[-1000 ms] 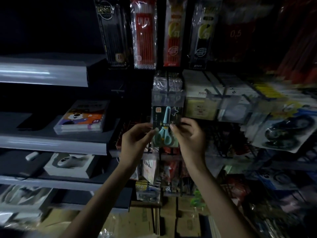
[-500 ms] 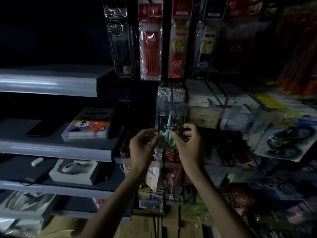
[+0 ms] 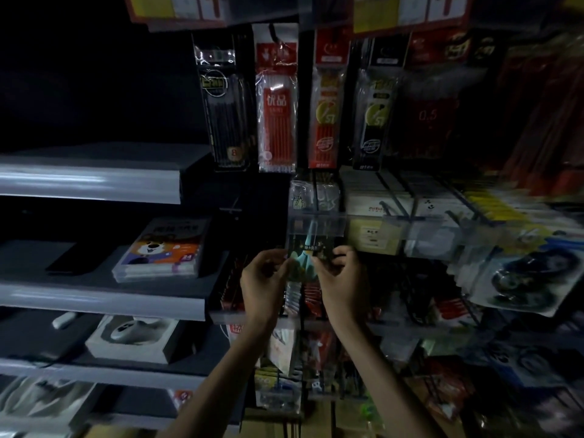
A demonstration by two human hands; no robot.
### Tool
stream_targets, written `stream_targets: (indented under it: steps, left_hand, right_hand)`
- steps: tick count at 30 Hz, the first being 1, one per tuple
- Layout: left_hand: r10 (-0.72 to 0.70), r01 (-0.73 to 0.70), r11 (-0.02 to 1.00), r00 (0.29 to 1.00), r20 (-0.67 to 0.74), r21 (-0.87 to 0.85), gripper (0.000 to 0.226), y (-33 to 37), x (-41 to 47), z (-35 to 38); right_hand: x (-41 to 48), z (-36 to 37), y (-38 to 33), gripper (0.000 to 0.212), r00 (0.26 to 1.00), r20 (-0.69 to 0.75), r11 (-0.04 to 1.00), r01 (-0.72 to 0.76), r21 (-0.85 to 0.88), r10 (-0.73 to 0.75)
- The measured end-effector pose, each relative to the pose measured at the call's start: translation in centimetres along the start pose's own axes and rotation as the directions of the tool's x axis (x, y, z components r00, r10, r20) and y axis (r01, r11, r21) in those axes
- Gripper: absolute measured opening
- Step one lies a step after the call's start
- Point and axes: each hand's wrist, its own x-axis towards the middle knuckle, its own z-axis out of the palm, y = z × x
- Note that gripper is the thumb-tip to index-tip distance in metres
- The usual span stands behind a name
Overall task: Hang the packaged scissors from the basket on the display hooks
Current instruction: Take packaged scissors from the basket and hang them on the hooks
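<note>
Grey shelves (image 3: 94, 184) fill the left half of the dim view, stacked one above another. To their right is a crowded wall of hanging goods, with dark wire display hooks (image 3: 390, 208) reaching out over rows of pale boxes. High on that wall hang long narrow packs side by side, among them a black refill pack (image 3: 227, 121) and, just beside it, a red refill pack (image 3: 277, 121). At the far right a wide blister pack (image 3: 521, 279) with dark round items tilts toward the camera; that side is blurred.

On the middle shelf a picture book (image 3: 161, 251) with a cartoon bear lies flat near the shelf's right end. One shelf down sits a white box (image 3: 132, 339) showing a pale rounded device.

Both forearms rise from the bottom edge to the centre. The left hand (image 3: 264, 279) pinches the left edge of the packaged scissors (image 3: 311, 252) between thumb and curled fingers, and the right hand (image 3: 343, 279) grips the right edge the same way. The pack is held upright against the wall of goods, between the two hands, its dark card showing teal scissors with the blades pointing up. Its top reaches behind a clear label holder (image 3: 316, 225) at the front of a hook. Whether the pack's top has caught on that hook cannot be told.
</note>
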Motion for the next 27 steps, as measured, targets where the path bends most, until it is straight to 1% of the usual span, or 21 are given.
stream_targets:
  steps: [6, 11, 14, 16, 18, 21, 22, 25, 27]
  left_hand:
    - [0.042, -0.040, 0.998, 0.999, -0.034, 0.057, 0.014, -0.9, 0.5, 0.3]
    - [0.013, -0.014, 0.999, 0.999, -0.033, -0.040, 0.004, -0.3, 1.2, 0.8]
    - [-0.008, 0.008, 0.999, 1.000, -0.017, -0.045, 0.003, -0.7, 1.4, 1.0]
    - [-0.002, 0.002, 1.000, 1.000, -0.007, -0.017, 0.004, -1.3, 1.3, 1.2]
    - [0.029, -0.028, 0.999, 1.000, -0.010, 0.019, 0.010, -1.7, 1.2, 1.3]
    - [-0.002, 0.002, 1.000, 1.000, 0.003, 0.018, 0.033, -1.9, 0.8, 1.5]
    - [-0.010, 0.010, 1.000, 1.000, 0.020, 0.008, 0.038, -1.9, 0.6, 1.5]
    - [-0.024, 0.029, 0.998, 0.996, 0.084, -0.059, 0.036, -1.9, 0.2, 1.8]
    - [-0.042, 0.048, 0.995, 0.997, 0.068, -0.091, 0.037, -1.7, 0.1, 1.9]
  right_hand:
    - [0.1, 0.7, 0.4, 0.033, 1.000, -0.030, 1.000, 0.009, 0.025, -0.008]
    - [0.8, 1.2, 0.3, 0.036, 0.999, -0.044, 1.000, -0.001, -0.003, 0.001]
    - [0.8, 1.3, 0.5, 0.036, 0.999, -0.045, 1.000, 0.001, -0.012, -0.002]
    - [0.8, 1.3, 1.0, 0.036, 0.999, -0.054, 1.000, 0.005, -0.017, -0.006]
    - [0.7, 1.4, 1.4, 0.041, 0.998, -0.059, 1.000, 0.004, -0.006, -0.005]
    - [0.4, 1.3, 1.5, 0.061, 0.999, -0.044, 1.000, 0.000, -0.020, -0.001]
    - [0.4, 1.2, 1.5, 0.067, 1.000, -0.028, 1.000, -0.005, -0.029, 0.004]
    - [0.1, 1.3, 1.9, 0.071, 1.000, 0.023, 0.999, 0.004, -0.035, -0.003]
    - [0.0, 1.5, 2.0, 0.070, 0.999, 0.047, 1.000, -0.004, -0.009, 0.004]
